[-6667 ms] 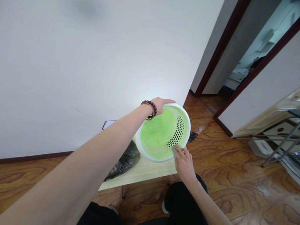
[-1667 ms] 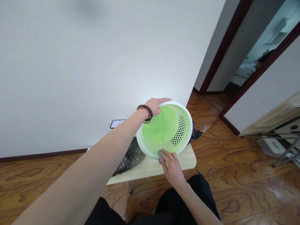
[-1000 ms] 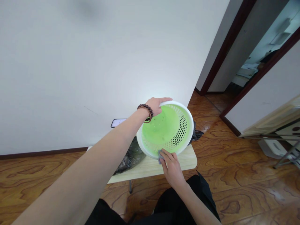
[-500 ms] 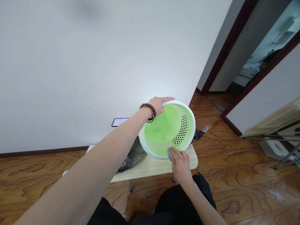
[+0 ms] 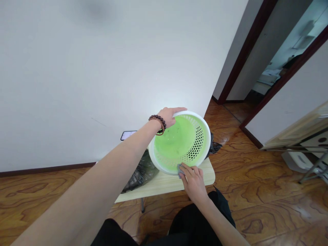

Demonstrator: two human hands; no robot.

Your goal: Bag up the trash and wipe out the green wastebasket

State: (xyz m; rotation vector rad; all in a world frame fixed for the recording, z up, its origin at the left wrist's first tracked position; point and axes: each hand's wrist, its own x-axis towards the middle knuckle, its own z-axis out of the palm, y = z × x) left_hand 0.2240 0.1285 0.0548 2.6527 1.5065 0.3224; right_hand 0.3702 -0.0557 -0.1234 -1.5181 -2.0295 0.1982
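A round plastic basket [image 5: 176,141], green inside with a white rim and a band of holes, is held tilted above a small table. My left hand [image 5: 167,116], a beaded bracelet at its wrist, grips the far rim with the index finger lying along it. At the near rim, my right hand [image 5: 193,179] is closed on a small grey cloth [image 5: 180,171] pressed against the edge. The cloth is mostly hidden by the fingers. Small dark specks show on the green bottom.
Under the basket stands a light wood-topped table [image 5: 164,182] against the white wall. A dark plastic bag [image 5: 143,172] lies on it, with more black plastic [image 5: 214,147] at the right. A phone [image 5: 127,135] lies behind my left forearm. A doorway opens at the right.
My right hand has slid the grey cloth a little leftward along the near rim. The basket and my left hand appear slightly further left, as the view has shifted too.
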